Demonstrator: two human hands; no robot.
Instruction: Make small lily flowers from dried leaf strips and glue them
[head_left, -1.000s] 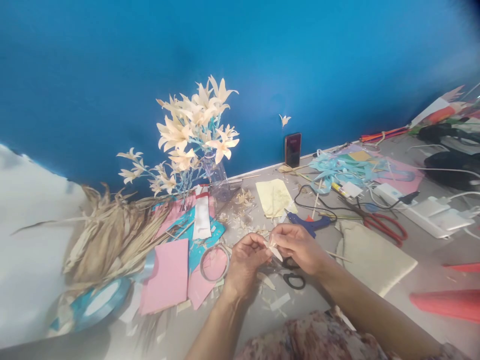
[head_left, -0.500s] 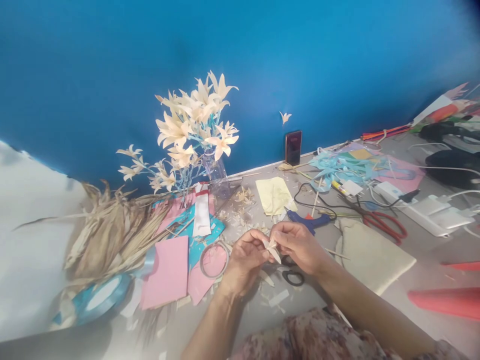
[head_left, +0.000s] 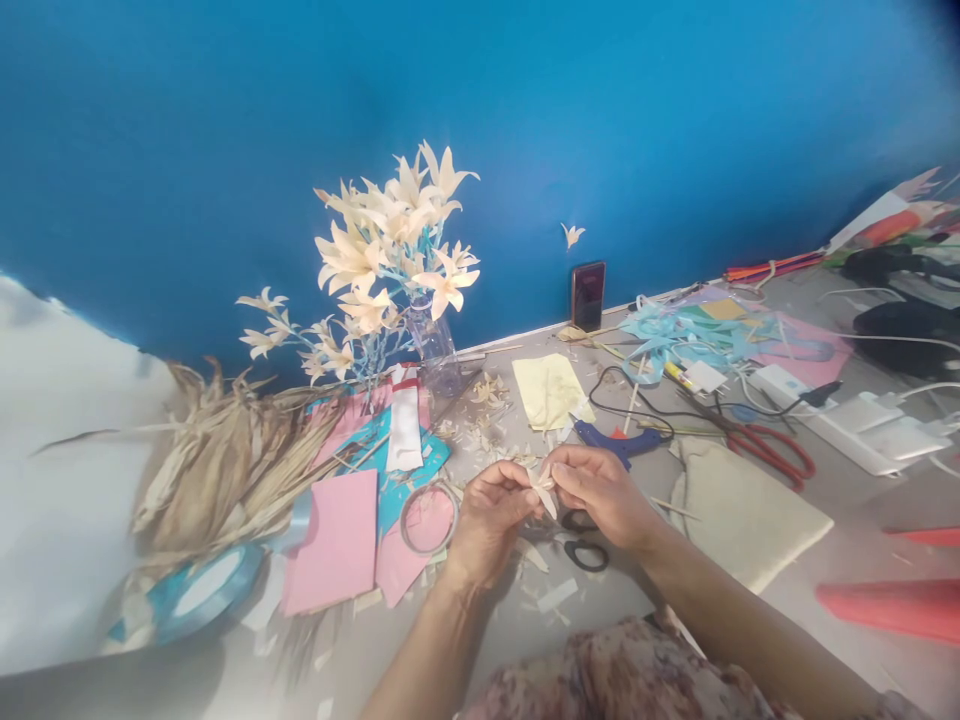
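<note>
A small cream husk flower (head_left: 543, 492) with pointed petals is held between my two hands, above the table. My left hand (head_left: 491, 515) pinches it from the left with thumb and fingertips. From the right, the fingers of my right hand (head_left: 596, 490) are closed on its petals. Just below my hands lie the black handles of a pair of scissors (head_left: 586, 555), partly covered by my right hand. Finished flowers of the same cream colour (head_left: 397, 230) stand in a clear plastic bottle (head_left: 435, 350) by the blue wall.
Dried husks (head_left: 217, 460), a blue ribbon roll (head_left: 202, 595), pink paper (head_left: 330, 540) and a tape roll (head_left: 429, 518) lie left. A blue glue gun (head_left: 619, 440), folded cloth (head_left: 750, 510), red-handled scissors (head_left: 772, 450) and a power strip (head_left: 825, 420) lie right. A phone (head_left: 587, 296) leans on the wall.
The flower has turned slightly between my fingers, its lower petal now pointing more steeply down. Both hands stay in nearly the same place.
</note>
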